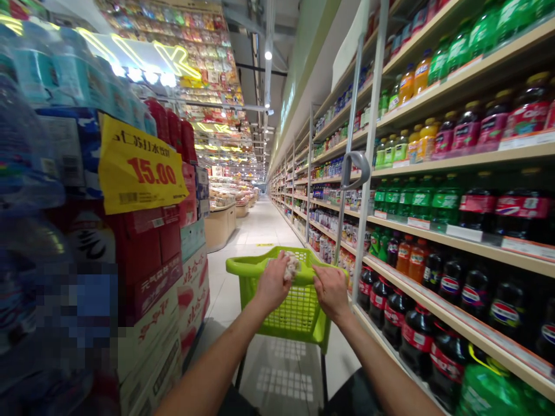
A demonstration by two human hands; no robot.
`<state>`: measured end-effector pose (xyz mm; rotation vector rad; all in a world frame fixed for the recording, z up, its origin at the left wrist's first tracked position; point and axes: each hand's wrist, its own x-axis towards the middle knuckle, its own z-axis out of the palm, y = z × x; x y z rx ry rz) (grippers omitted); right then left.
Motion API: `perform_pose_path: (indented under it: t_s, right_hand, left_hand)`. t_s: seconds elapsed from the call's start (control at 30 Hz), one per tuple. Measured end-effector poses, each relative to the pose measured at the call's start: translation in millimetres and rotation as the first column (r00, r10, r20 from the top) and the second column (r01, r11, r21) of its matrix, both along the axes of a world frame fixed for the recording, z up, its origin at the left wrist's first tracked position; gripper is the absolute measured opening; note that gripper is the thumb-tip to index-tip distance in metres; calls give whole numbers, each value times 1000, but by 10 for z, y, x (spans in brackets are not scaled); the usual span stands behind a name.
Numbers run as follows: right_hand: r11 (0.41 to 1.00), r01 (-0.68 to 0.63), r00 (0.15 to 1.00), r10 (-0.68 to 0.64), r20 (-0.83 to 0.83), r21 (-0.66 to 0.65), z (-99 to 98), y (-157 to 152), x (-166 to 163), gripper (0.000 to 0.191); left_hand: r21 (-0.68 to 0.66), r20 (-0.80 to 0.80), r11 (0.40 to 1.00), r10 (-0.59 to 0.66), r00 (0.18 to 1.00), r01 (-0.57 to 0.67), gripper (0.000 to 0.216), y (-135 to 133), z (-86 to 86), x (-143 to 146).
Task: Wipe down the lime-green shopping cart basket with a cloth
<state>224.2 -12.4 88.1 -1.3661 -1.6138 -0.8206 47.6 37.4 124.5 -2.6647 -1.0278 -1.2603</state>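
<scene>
In the middle of the view is a lime-green plastic shopping cart (pixel 286 318) with a lattice basket. My left hand (pixel 273 284) is closed at the left part of its handle rim, with a small pale, lumpy packet (pixel 292 266) at the fingers. What the packet contains is too small to make out. Over on the right side, my right hand (pixel 332 290) has its fingers wrapped round the cart's handle. Both forearms reach forward from the bottom of the view.
Shelves of bottled drinks (pixel 433 196) line the right side, with a grey-handled upright rail (pixel 356 171) at their near end. Stacked drink cartons (pixel 151 260) and a yellow price sign (pixel 141 164) stand close on the left. A tiled aisle (pixel 255 222) runs ahead past wooden display counters (pixel 221 225).
</scene>
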Motion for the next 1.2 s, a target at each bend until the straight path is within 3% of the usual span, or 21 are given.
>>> perform_pose_path:
  t_s: [0.1,0.17,0.4,0.5,0.63,0.7,0.77,0.9,1.0,1.1,1.2]
  right_hand:
    - [999,-30,999,30,-15,14,-17,-2,33,34]
    - [999,-44,997,45,-58,26,-28,-1,36,36]
    - [989,-133,978,142,-154,68,-56,-21,130,50]
    - [989,-139,972,146,-182,50,-59,-44,212,51]
    - [989,-133,968,143,-207,61,-53,-66,256,51]
    - [989,-125,964,141,-226,81,-44,-66,242,52]
    - [990,-114,959,133,-251,88,-35,-60,216,51]
    - [991,-111,956,129,-265,79,-35,-56,167,50]
    - [989,-123,962,138,-234,77,-40,-74,173,50]
    - [987,-154,968,161,-193,48,-28,-100,243,47]
    - [993,-107,956,117,-269,49,-3,-115,348,43]
  left_hand:
    - [-24,15,988,153,988,-152,45,101,53,-308]
    - [-52,30,973,227,973,-226,41,89,96,-333]
    - [45,-110,998,-26,994,31,43,-288,74,427]
    - [51,-114,998,-36,993,42,42,-255,58,311]
    - [-19,-17,986,166,986,-166,35,-52,105,-149]
    - [-66,4,970,235,972,-234,34,-14,152,-235]
    - [-82,-28,973,213,977,-214,37,-70,178,-144]
    - [-25,-118,999,37,992,-40,48,-331,138,338]
    - [18,-115,1000,15,993,-13,44,-418,76,548]
    - [30,-101,1000,11,995,-9,43,-327,49,421]
    - [-22,-26,995,102,994,-102,38,-180,92,188]
